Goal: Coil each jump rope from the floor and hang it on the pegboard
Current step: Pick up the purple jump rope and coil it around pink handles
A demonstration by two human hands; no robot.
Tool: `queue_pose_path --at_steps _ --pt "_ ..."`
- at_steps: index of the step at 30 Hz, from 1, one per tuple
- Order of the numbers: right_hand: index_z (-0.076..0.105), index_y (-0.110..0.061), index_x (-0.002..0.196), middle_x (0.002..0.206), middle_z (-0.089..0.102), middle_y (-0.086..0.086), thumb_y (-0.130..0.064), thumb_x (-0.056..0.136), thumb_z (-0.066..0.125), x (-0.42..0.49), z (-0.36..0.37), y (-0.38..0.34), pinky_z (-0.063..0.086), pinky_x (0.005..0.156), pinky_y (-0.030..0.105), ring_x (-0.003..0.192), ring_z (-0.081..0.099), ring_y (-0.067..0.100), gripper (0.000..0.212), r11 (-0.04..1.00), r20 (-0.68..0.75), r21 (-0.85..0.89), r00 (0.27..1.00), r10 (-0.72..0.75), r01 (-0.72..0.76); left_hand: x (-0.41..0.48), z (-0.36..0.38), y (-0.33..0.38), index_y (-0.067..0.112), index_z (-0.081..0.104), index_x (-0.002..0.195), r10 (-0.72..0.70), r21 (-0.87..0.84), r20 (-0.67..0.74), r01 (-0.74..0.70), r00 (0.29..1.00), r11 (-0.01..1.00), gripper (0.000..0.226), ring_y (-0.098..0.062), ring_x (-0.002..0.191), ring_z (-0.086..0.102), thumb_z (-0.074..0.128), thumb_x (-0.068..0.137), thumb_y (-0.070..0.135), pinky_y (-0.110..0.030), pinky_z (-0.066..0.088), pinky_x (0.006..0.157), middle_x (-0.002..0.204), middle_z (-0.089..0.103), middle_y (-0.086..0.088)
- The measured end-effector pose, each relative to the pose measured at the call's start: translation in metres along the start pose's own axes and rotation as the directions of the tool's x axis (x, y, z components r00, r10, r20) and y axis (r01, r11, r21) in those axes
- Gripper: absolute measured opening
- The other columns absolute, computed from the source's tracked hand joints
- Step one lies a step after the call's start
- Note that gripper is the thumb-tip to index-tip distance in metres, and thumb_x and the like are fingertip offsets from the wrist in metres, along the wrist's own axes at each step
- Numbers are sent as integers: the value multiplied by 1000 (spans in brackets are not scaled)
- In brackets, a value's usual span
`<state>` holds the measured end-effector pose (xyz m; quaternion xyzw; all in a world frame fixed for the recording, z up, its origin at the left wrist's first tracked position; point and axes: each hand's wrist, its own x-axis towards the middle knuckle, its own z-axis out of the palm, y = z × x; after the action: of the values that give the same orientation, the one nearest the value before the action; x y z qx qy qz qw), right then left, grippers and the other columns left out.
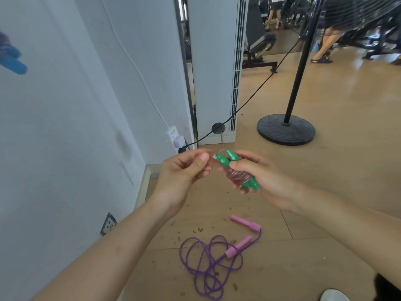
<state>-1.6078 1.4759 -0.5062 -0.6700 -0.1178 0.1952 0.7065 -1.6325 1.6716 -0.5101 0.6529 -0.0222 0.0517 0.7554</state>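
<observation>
Floor [325,170]: light wood-look boards, seams showing.
Purple jump rope [208,263]: lies in loose tangled loops, low centre.
Pink handles [237,246]: two, both down at the rope's right side, not touching each other.
Debris [200,230]: small dark flecks scattered around the rope.
Fan base [286,129]: round, black, well beyond the rope.
White tower unit [214,83]: upright beside the wall.

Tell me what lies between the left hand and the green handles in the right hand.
Head view: only a short stretch of clear cord, pinched by the left hand, reaching the green handles.
</observation>
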Motion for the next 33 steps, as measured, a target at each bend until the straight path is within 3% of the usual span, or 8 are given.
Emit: queue_pose_path --at_steps 4,11,14,17,21,24,27,33 --pt "67 -20 120 113 73 7 -16 96 53 -2 2 0 42 54 27 67 58 18 28 995 62 92 998 30 -36 2 0 -4 -6 65 118 -69 -101 21 71 997 992 37 -20 100 64 57 95 22 -26 55 89 110 70 -19" --pt "63 -15 121 108 73 2 -24 96 50 -5 13 5 39 54 25 63 56 13 30 939 129 277 977 172 -202 3 5 -2 5 65 123 -110 -239 -34 99 993 966 28 -5 65 59 56 97 10 -15 55 73 83 70 0" --pt "67 -14 118 108 73 2 -28 91 55 -6 17 9 39 51 23 61 54 12 33 866 128 414 960 250 -281 2 6 -3 7 54 138 -18 -81 -61 13 998 997 37 -7 68 57 52 101 8 -19 53 77 79 68 5" --pt "67 -15 121 109 71 2 -30 89 57 -6 18 13 40 48 21 61 54 12 37 804 145 507 951 274 -309 -2 7 -3 12 48 145 119 266 -15 -111 993 958 43 -11 79 59 51 102 11 -21 49 86 86 66 5" --pt "67 -14 123 106 70 2 -31 91 57 -6 19 13 42 49 22 64 55 12 37 824 144 493 960 240 -280 -5 5 -2 16 50 144 141 443 82 -163 987 881 42 6 113 59 51 102 13 -25 45 107 124 65 10" --pt "65 -15 121 91 72 -1 -30 93 57 -8 18 13 43 52 23 64 57 12 32 876 74 425 973 219 -229 -5 3 1 8 62 133 151 412 120 -188 981 892 33 12 104 60 55 100 8 -17 48 95 122 68 15" --pt "60 -17 122 84 71 -4 -28 96 54 -9 17 12 41 54 25 65 57 13 29 937 69 307 986 153 -167 -5 -1 3 1 70 117 179 330 111 -206 978 921 25 8 85 66 62 93 0 -12 49 77 94 77 13" --pt "62 -19 126 116 71 8 -24 93 55 -9 17 12 40 53 25 65 58 13 35 974 110 201 991 80 -100 -6 -8 9 18 77 102 198 365 121 -229 973 902 19 -8 79 66 72 87 8 -22 53 62 92 79 2"
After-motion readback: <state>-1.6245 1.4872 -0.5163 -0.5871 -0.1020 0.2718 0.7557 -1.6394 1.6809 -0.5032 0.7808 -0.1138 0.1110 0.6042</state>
